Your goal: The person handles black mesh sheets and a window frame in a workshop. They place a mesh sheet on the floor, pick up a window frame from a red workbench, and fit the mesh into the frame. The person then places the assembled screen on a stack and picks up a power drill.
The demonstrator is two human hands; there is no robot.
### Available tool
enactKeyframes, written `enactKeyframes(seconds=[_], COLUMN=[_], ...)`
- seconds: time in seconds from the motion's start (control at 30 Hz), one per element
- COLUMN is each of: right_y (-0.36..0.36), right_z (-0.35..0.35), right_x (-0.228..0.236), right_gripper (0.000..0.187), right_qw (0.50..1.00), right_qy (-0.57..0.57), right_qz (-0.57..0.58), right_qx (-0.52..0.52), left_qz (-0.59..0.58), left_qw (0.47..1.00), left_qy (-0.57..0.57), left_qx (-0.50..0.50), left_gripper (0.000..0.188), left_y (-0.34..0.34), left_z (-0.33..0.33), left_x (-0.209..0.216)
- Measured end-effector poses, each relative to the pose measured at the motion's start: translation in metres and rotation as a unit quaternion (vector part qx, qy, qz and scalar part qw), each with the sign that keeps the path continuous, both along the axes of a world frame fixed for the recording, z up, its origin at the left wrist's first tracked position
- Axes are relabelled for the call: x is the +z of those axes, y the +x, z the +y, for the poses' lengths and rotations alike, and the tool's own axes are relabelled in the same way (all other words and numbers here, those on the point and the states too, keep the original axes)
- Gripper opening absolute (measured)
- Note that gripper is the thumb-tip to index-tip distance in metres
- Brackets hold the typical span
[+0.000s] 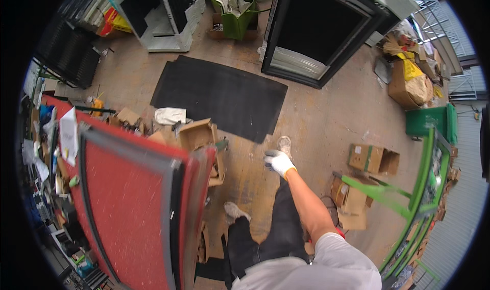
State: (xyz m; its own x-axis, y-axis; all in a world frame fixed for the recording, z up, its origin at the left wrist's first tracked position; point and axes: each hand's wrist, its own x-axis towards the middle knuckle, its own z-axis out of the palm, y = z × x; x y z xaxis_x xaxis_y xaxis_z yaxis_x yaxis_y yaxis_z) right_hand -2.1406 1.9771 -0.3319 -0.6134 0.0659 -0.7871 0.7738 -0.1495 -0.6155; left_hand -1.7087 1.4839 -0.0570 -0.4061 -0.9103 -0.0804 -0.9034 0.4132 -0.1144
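My right hand [278, 162], in a white glove with a yellow cuff and darker finger areas, hangs in front of me above the floor. Its fingers are loosely bent and slightly apart, and nothing shows in them. It touches nothing that I can see. At my left a large red panel [127, 203] with a grey-and-black frame edge stands close to my body, resting by a cluttered red surface. My left hand does not appear in the picture. A black mat [219, 96] lies flat on the floor ahead of my feet.
Opened cardboard boxes [196, 135] sit beside the red panel. A green metal rack [418, 188] and cartons [372, 159] stand at the right, with a green bin [434, 122] behind. Farther off are a black-framed unit [319, 34], a wrapped cabinet [171, 40] and a green bag [237, 24].
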Motion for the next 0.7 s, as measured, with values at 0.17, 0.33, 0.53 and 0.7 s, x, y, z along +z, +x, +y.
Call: enactKeyframes(seconds=[0.17, 0.33, 0.53, 0.7], right_y=[-0.106, -0.239, -0.351, -0.343], right_z=[0.121, 0.170, 0.184, 0.181], right_x=[-0.230, -0.404, -0.481, -0.485], right_gripper=[0.068, 0.074, 0.075, 0.076], right_qw=[0.994, 0.998, 0.938, 0.939], right_qy=[-0.044, -0.002, 0.304, 0.310], right_qz=[-0.098, -0.024, -0.075, -0.065], right_qx=[-0.014, -0.057, 0.148, 0.134], left_qz=[-0.053, -0.091, -0.135, -0.139], left_qw=[0.988, 0.966, 0.944, 0.928], left_qy=[0.129, 0.233, 0.300, 0.345], left_qx=[-0.069, -0.062, -0.021, 0.032], left_gripper=[0.066, 0.066, 0.066, 0.066], left_y=[-0.163, -0.288, -0.356, -0.368], left_z=[0.160, 0.265, 0.338, 0.372], left_x=[-0.072, -0.151, -0.208, -0.215])
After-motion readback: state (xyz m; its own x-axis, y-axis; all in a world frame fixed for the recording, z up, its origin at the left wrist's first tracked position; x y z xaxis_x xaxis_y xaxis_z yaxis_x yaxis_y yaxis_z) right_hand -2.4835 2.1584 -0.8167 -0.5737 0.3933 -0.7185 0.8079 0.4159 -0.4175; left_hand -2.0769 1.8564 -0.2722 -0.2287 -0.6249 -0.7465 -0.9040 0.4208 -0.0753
